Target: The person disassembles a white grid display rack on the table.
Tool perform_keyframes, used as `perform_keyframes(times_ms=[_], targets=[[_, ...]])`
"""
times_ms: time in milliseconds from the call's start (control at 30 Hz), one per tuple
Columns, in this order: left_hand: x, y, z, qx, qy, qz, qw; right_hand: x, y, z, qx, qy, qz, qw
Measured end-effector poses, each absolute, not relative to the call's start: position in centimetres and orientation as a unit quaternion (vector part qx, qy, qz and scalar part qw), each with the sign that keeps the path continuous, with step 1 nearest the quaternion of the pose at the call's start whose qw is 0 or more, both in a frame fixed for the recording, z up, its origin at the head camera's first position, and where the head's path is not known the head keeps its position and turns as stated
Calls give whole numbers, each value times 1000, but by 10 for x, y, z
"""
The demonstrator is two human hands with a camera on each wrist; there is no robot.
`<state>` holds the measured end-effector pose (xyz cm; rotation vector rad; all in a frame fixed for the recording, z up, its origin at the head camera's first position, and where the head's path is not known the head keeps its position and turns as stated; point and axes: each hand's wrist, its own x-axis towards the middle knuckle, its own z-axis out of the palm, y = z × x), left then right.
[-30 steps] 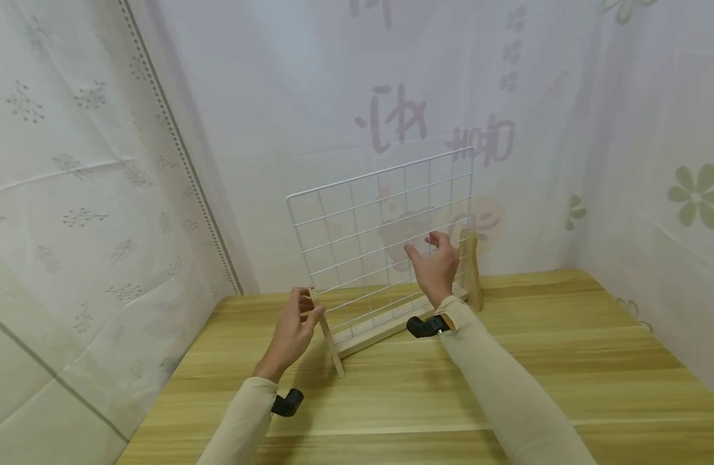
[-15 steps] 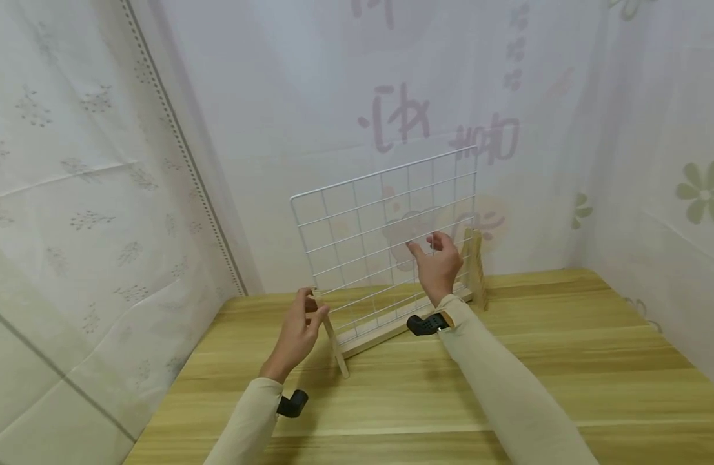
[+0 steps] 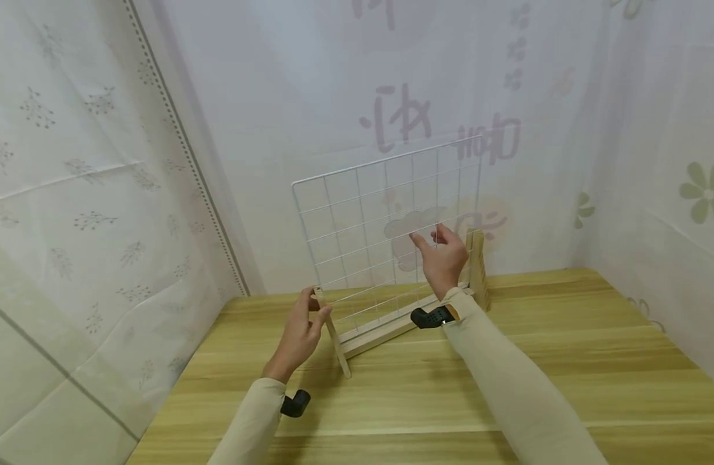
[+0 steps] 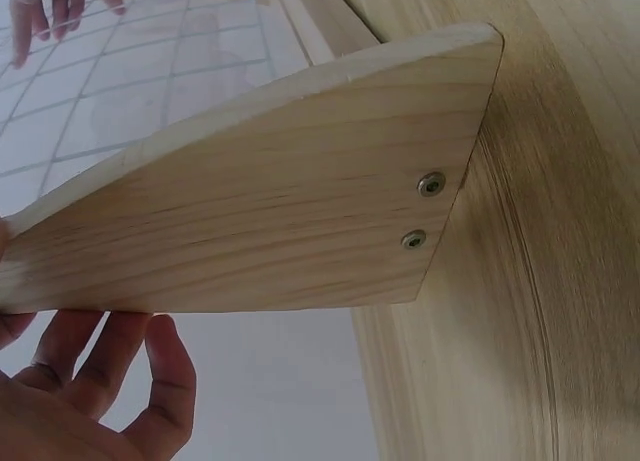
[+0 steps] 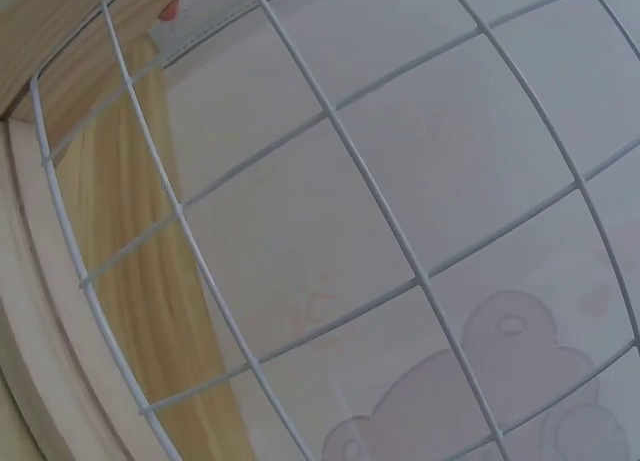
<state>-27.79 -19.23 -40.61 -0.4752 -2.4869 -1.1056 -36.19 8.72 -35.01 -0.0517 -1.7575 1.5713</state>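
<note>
A white wire grid panel (image 3: 386,160) stands in a wooden stand, leaning back a little. My left hand (image 3: 295,336) grips the upper end of the stand's left side piece (image 4: 260,191), which has two metal screws near its lower end. With thumb and fingers, my right hand (image 3: 444,258) pinches wires of the panel toward its right side; the fingertips are partly hidden. In the right wrist view, the panel's bottom wire shows beside the grooved base rail (image 5: 60,311). The right side piece (image 3: 478,268) stands just beyond the right hand.
The stand rests on a wood-grain table (image 3: 392,413). Behind it hangs a pale printed cloth (image 3: 264,97), with more patterned cloth at the left and right. Each wrist carries a black camera mount (image 3: 429,316).
The wire panel has risen slightly in the stand, with the right hand moving up along with it. The left hand keeps its hold on the side piece.
</note>
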Motion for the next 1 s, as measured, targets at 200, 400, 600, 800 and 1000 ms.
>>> perform_keyframes(times_ms=[200,400,600,800,1000], targets=[[-277,-193,-407,-165,-880,-404,188,-360,86,-337,-17,-688,621,376],[-277,-191,-407,-171,-876,-406,197,-359,86,-329,-20,-692,609,386],[-277,-189,-408,-177,-877,-397,202,-359,90,-318,-25,-692,607,391],[-279,-190,-407,-176,-875,-405,200,-360,90,-300,-19,-690,607,393],[-279,-191,-407,-171,-874,-412,194,-360,91,-285,-14,-688,611,391]])
